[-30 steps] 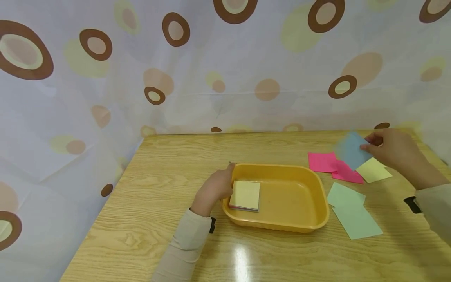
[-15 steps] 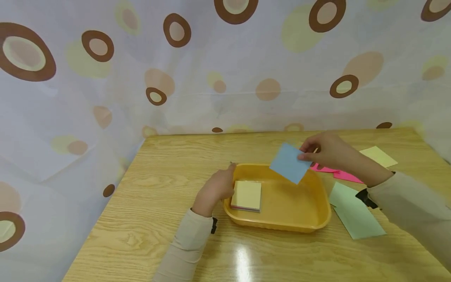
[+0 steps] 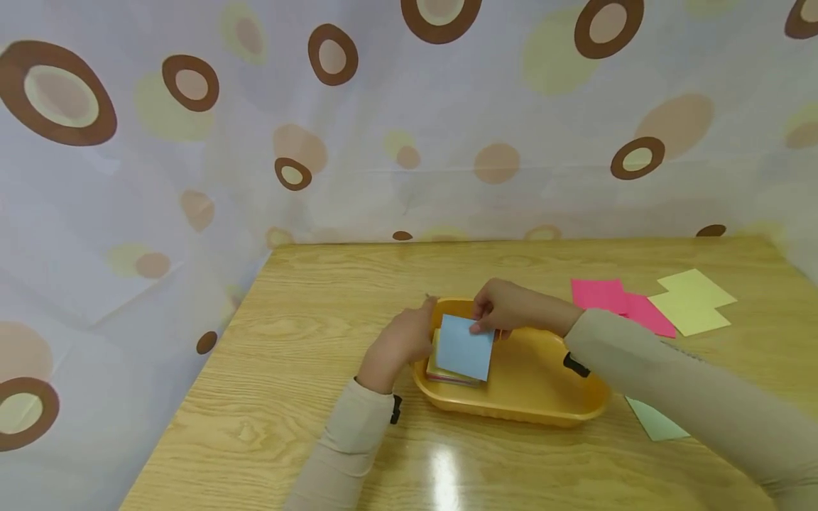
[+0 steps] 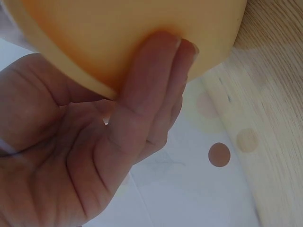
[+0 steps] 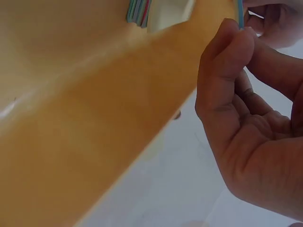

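An orange plastic tray [image 3: 543, 411] stands on the wooden table. My left hand [image 3: 399, 343] grips its left end; in the left wrist view the fingers [image 4: 147, 80] lie along the outer wall, with the thumb on the rim's other side. Between thumb and fingertips my right hand [image 3: 511, 305] pinches a blue sticky note [image 3: 465, 348] by its right edge. The note slants over a stack of sticky notes [image 3: 447, 377] at the tray's left end and hides most of its top. In the right wrist view, the stack [image 5: 138, 12] shows several coloured layers.
Right of the tray lie pink sticky notes [image 3: 601, 294] and pale yellow ones [image 3: 690, 305]. A pale green note [image 3: 655, 420] shows partly from under my right sleeve [image 3: 677, 383]. A dotted curtain [image 3: 447, 142] hangs behind the table [image 3: 307, 305].
My right hand has carried the blue sticky note leftward from the loose notes at the right to above the stack in the tray. My left hand has stayed on the tray's end.
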Available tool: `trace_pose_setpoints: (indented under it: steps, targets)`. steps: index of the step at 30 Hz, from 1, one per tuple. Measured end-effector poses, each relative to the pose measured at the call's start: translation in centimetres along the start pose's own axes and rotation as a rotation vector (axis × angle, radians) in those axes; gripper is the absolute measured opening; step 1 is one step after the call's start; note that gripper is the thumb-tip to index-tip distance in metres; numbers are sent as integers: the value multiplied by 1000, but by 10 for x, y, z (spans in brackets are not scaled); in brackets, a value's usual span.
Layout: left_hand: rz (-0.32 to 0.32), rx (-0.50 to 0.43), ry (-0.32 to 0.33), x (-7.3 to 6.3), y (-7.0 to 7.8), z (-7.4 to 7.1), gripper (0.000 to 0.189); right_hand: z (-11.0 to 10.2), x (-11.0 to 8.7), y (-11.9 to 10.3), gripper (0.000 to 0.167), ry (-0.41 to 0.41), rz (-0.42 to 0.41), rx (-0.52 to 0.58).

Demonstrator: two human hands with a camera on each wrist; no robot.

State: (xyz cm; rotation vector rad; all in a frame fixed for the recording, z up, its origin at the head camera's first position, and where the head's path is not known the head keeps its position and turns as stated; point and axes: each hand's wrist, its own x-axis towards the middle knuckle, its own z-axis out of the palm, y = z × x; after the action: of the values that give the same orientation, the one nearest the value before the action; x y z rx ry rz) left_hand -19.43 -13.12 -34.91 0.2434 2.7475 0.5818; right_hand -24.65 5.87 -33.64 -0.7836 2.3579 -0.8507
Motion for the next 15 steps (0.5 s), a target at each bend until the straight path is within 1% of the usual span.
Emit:
trace_pose_setpoints:
  steps: [4,7,11,15]
  targets:
    - [-1,7,5,2,0,1,73,6,15,2,12,-25,46,-2]
    - [0,12,7,1,0,1,72,8,22,5,12,-39,78,-9]
    - [3,16,4,0,0,0,73,12,27,7,12,-42,94,-26]
    - [10,14,2,-1,0,-1,73,15,29,5,12,-22,106,-56]
